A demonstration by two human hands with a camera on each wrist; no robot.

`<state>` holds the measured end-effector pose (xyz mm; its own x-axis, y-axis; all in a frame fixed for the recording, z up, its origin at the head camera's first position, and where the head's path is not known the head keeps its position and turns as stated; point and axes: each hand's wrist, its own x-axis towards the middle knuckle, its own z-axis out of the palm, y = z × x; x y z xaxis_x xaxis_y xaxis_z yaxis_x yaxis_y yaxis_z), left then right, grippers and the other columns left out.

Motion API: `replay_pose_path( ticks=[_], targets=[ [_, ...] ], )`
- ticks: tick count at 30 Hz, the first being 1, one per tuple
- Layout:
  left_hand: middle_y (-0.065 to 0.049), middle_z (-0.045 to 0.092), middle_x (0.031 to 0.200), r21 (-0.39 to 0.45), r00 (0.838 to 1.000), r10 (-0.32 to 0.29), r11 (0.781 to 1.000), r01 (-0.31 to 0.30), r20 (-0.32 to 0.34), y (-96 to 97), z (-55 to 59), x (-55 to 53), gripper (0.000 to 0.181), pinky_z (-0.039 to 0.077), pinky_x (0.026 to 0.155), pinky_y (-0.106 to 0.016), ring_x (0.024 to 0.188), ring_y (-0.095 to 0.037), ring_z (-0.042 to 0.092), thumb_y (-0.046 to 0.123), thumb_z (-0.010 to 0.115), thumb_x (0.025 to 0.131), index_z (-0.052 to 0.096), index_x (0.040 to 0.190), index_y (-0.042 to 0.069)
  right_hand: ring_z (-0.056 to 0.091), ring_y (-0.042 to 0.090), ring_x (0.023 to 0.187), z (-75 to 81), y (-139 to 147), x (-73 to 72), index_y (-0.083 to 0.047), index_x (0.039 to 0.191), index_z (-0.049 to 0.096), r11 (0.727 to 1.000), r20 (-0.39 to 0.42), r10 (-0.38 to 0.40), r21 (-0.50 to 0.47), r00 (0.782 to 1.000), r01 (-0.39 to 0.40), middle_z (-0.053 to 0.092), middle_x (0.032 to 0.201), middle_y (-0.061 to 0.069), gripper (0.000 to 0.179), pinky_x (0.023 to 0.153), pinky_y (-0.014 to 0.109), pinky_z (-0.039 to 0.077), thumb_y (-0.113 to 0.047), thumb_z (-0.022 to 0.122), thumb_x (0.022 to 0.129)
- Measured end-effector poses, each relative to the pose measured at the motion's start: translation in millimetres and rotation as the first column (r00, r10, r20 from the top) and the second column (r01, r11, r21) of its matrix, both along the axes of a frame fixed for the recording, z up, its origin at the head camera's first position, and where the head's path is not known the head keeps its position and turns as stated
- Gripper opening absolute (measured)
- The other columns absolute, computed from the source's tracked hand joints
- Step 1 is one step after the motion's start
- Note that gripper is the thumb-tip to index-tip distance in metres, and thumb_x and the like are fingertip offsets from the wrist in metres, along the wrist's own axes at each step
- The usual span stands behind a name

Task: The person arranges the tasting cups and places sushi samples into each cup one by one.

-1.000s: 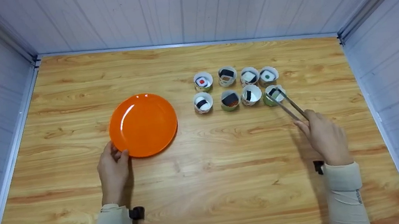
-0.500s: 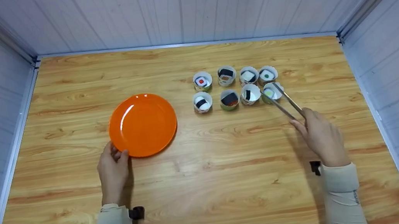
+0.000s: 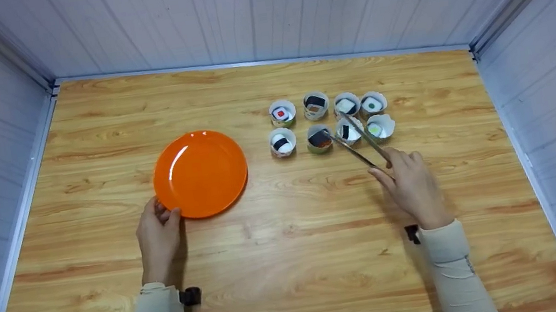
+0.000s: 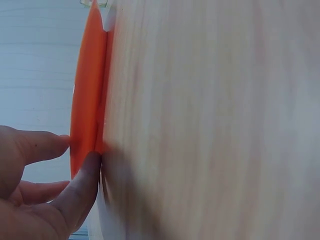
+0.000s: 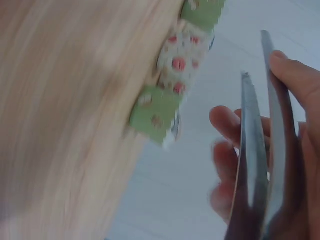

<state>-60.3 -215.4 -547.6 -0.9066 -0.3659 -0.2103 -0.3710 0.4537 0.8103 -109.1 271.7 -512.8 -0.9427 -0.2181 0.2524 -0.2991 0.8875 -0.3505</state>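
Note:
At the near left rim of the orange plate [image 3: 200, 175], my left hand [image 3: 159, 240] pinches the edge; the left wrist view shows its thumb and fingers on either side of the rim. My right hand [image 3: 413, 186] grips metal tongs [image 3: 367, 138]. The arms of the tongs stand apart with nothing seen between them, above the front row of paper cups. Beneath them is a cup [image 3: 357, 136] with a white and black sushi piece. To its left, another cup [image 3: 321, 148] holds a dark piece with orange. The right front cup [image 3: 387, 125] shows a pale green and white piece.
Behind is a second row of cups with sushi pieces, among them one with a red centre [image 3: 281, 113] and one with a green centre [image 3: 372, 105]. Pale panels [image 3: 247, 13] enclose the wooden tabletop [image 3: 282, 264] at the back and both sides.
My right hand has moved left with the tongs, from the right front cup to above its left neighbours. The left hand and plate stay in place.

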Motion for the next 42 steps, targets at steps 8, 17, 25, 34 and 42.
replay_pose_path(
  ticks=[8,17,25,34,42],
  targets=[
    [-0.022,0.053,0.136,-0.021,0.999,0.042,0.999,-0.043,-0.013,0.1,3.8,9.7,0.056,0.048,0.102,-0.041,0.119,-0.031,0.057,0.013,0.057,0.102,0.035,0.151,-0.004,0.05,0.032,0.083,-1.9,-44,-9.4,0.0,0.13,0.058,0.995,0.037,0.099,0.009,0.994,-0.099,0.068,0.1,0.013,0.05,0.071,0.043,0.042,-0.039,0.064,0.098],
    [-0.027,0.055,0.13,-0.058,0.996,0.045,0.997,-0.05,-0.081,3.8,3.8,21.2,0.052,0.048,0.1,-0.046,0.115,-0.036,0.058,0.011,0.06,0.098,0.045,0.143,-0.009,0.055,0.036,0.098,-1.9,-99,-22.4,0.003,0.129,0.057,0.978,0.029,0.209,0.001,0.978,-0.209,0.061,0.109,0.018,0.051,0.085,0.048,0.047,-0.033,0.069,0.096],
    [-0.027,0.054,0.131,-0.04,0.996,0.045,0.998,-0.048,-0.074,5.0,3.6,25.1,0.049,0.047,0.101,-0.048,0.116,-0.037,0.056,0.01,0.062,0.098,0.048,0.142,-0.008,0.052,0.03,0.105,-11.0,-154,-30.0,-0.003,0.133,0.056,0.952,0.166,0.29,0.052,0.942,-0.302,0.054,0.113,0.013,0.055,0.09,0.044,0.047,-0.046,0.058,0.1],
    [-0.024,0.054,0.131,-0.043,0.998,0.061,0.997,-0.062,-0.023,4.1,4.5,27.2,0.049,0.046,0.102,-0.046,0.118,-0.035,0.055,0.013,0.062,0.099,0.049,0.142,-0.006,0.049,0.025,0.095,-28.7,-185,-31.7,-0.006,0.128,0.054,0.92,0.23,0.337,0.123,0.913,-0.371,0.049,0.108,0.008,0.052,0.08,0.038,0.046,-0.05,0.054,0.101],
    [-0.023,0.053,0.133,-0.026,0.996,0.088,0.996,-0.087,0.018,1.1,6.1,30.0,0.05,0.046,0.103,-0.045,0.12,-0.034,0.054,0.017,0.062,0.1,0.048,0.143,-0.004,0.049,0.025,0.096,-32.5,-193,-33.9,-0.008,0.127,0.054,0.912,0.247,0.336,0.154,0.909,-0.38,0.049,0.107,0.008,0.051,0.078,0.039,0.047,-0.052,0.053,0.101]
  ],
)
